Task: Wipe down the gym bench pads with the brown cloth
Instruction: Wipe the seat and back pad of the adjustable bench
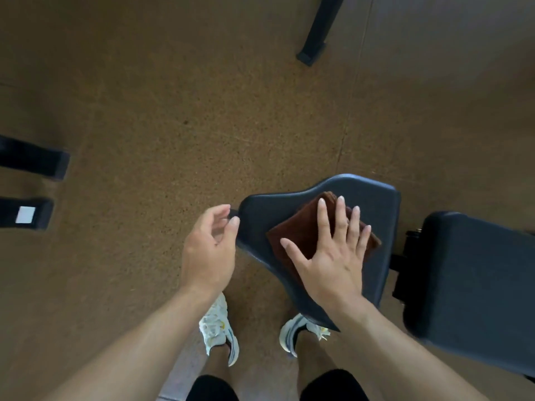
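- The right hand [333,256] lies flat and fully open on the brown cloth [307,235], fingers spread wide, palm pressing down; it grips nothing, only rests on top.
- The brown cloth is folded into a rough square and sits on the seat pad [370,204], right of centre in the frame, its far corner pointing toward the upper edge of the pad.
- The seat pad is dark blue-grey, wide at its right end and narrowing toward the left, where it ends in a rounded nose.
- The left hand [210,250] is at that narrow left end of the seat pad, half open with fingers curled; the fingertips [234,222] touch the edge of the pad, and the palm holds nothing.
- A second, larger back pad [474,287] of the same dark colour fills the right side of the frame, separated from the seat pad by a gap in which black metal frame parts [405,273] show.
- Both forearms reach in from the bottom of the frame, bare to the edge of view.
- Two white sneakers [220,328] stand on the floor at bottom centre, the right one partly under the seat pad; black shorts show at the very bottom edge.
- The floor [173,96] is speckled brown.
- Black equipment feet [31,157] lie at the left edge, one with a white patch, and another black leg [318,30] angles down from the top right of centre.
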